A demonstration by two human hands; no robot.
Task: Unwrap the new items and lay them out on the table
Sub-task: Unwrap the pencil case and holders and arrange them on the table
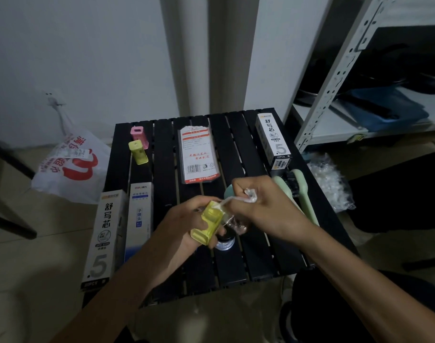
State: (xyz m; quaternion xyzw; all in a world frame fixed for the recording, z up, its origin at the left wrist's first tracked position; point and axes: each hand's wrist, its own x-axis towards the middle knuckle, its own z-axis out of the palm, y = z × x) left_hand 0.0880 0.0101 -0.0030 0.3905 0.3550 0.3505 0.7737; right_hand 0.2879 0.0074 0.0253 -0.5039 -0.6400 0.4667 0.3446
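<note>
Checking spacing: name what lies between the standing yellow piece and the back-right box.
A flat red-printed packet lies there, shown in the head view.
</note>
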